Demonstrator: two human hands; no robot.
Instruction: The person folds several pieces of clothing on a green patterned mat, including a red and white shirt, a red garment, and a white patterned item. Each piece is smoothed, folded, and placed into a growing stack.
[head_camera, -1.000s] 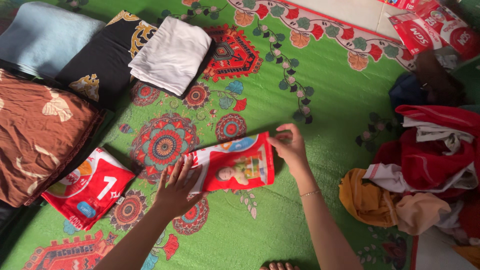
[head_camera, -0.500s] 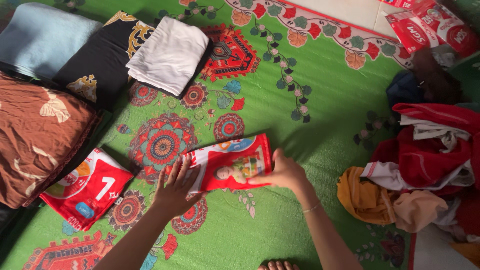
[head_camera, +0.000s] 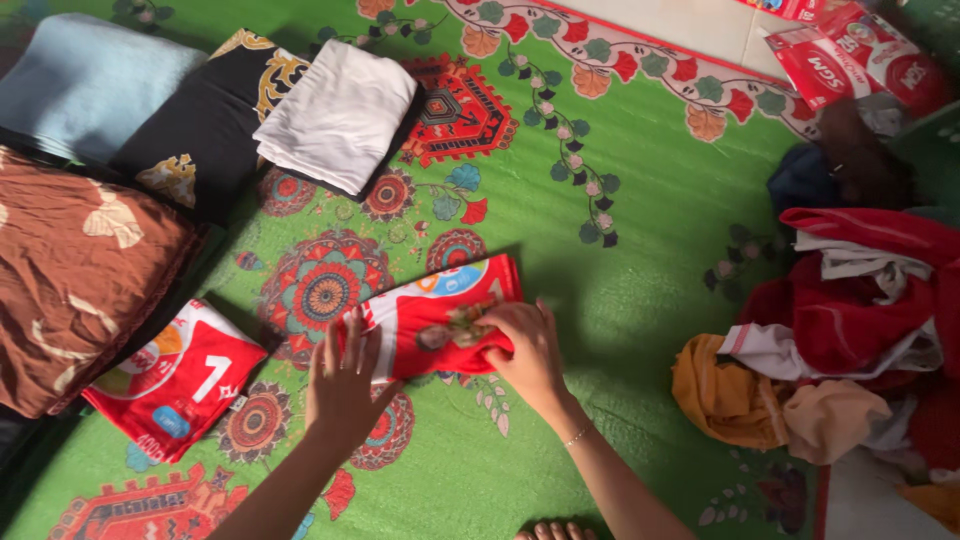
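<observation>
A red printed cloth (head_camera: 430, 310), folded into a long strip, lies on the green patterned mat (head_camera: 640, 180). My left hand (head_camera: 345, 380) presses flat on its left end with fingers spread. My right hand (head_camera: 525, 345) lies over the strip's right part, fingers curled into the fabric, which bunches under them. A second folded red cloth (head_camera: 180, 375) with a large white numeral lies to the left, apart from both hands.
Folded stacks sit at the upper left: a brown leaf-print cloth (head_camera: 80, 270), a black and gold one (head_camera: 200, 120), a white one (head_camera: 340, 110), a pale blue one (head_camera: 80, 80). An unfolded pile of red, white and orange clothes (head_camera: 850, 330) lies right. Red packets (head_camera: 850, 60) rest top right.
My right hand has moved from the strip's far right corner leftwards onto its middle, pushing the right end inwards. The left hand has stayed pressed on the left end.
</observation>
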